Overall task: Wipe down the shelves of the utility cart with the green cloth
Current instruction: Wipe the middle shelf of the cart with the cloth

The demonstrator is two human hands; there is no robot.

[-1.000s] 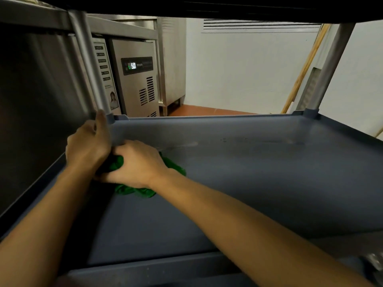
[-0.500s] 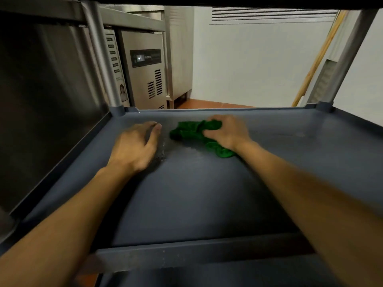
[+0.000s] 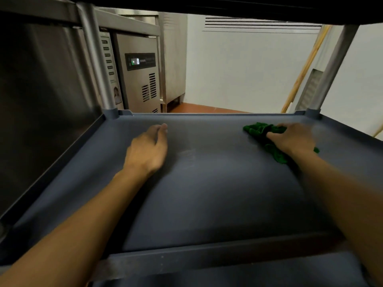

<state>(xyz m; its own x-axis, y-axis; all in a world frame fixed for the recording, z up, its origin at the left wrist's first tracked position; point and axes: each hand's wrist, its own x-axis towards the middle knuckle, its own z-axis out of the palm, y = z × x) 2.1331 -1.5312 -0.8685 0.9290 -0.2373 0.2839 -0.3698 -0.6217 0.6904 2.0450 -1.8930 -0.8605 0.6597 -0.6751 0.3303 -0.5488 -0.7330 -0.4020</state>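
Note:
The grey cart shelf [image 3: 217,193] fills the view, seen from under the shelf above. A crumpled green cloth [image 3: 259,131] lies near the shelf's far right corner. My right hand [image 3: 294,137] lies on top of the cloth, fingers curled into it, pressing it against the shelf. My left hand [image 3: 149,148] rests flat on the shelf left of centre, fingers straight and together, holding nothing. A faint wet streak shows on the shelf just right of the left hand.
Metal cart posts stand at the far left corner [image 3: 97,65] and far right corner [image 3: 331,69]. A stainless panel [image 3: 41,100] runs close along the left. Behind stand a steel fridge unit [image 3: 141,79], a white wall and a leaning wooden handle [image 3: 304,67].
My right hand has slid the green cloth from the far left corner across to the far right. My left hand let go of the cloth and settled flat on the shelf.

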